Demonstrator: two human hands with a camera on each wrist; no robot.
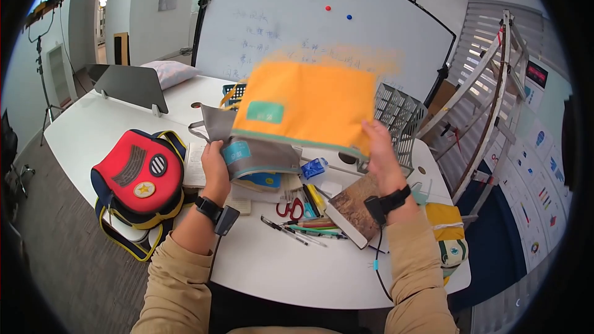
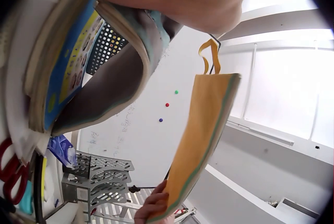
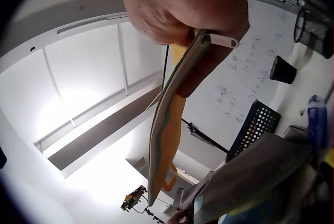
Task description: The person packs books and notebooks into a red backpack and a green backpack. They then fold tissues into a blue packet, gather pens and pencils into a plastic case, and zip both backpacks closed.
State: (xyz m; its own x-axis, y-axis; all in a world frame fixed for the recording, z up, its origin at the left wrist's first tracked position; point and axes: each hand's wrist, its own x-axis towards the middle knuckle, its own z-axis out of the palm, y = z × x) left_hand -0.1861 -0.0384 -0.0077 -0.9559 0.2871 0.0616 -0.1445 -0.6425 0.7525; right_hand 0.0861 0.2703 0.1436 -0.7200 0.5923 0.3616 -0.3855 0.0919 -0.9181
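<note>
One orange pouch (image 1: pixel 315 102), label (image 1: pixel 266 112) head view only.

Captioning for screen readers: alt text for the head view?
A person's right hand holds up an orange-yellow pouch, and the left hand holds a gray pouch, above a cluttered white desk. On the desk are red-handled scissors, pens and a brown book, with a red backpack at left and a whiteboard behind.
</note>
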